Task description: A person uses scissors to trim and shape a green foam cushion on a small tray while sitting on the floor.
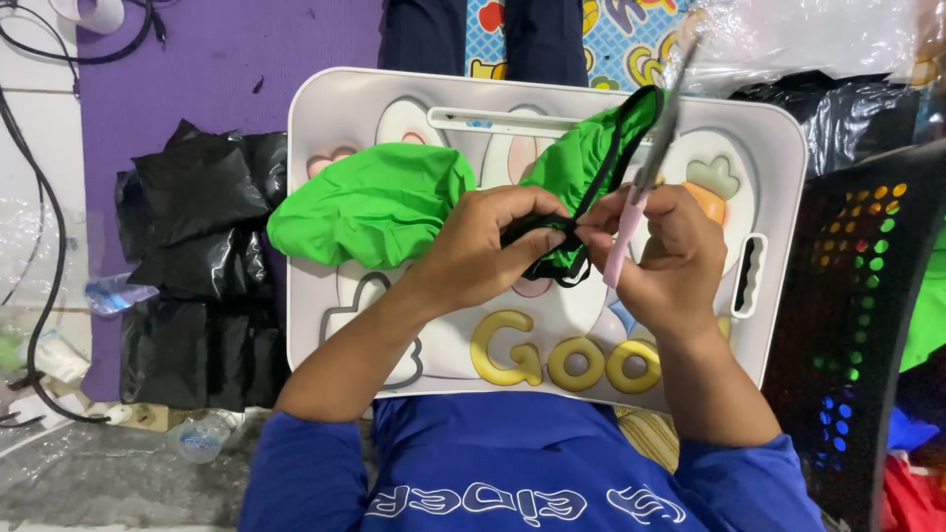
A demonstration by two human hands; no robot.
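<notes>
left hand (488,246) pinches green cloth (379,202) | right hand (665,251) grips pink tool (626,232) | around — black basket (852,325), black bags (197,266)

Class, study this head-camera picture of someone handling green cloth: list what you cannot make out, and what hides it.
- Tip of the pink-handled metal tool: blurred near the top edge.
- Black elastic trim at the pinch: covered by left hand and right hand.
- White plastic lap tray picture: hidden under bright green fabric.

Bright green cloth (379,202) with black trim; pink-handled tool (631,222); white cartoon-patterned tray (778,148); black perforated basket (857,325); blue sleeves.
</notes>
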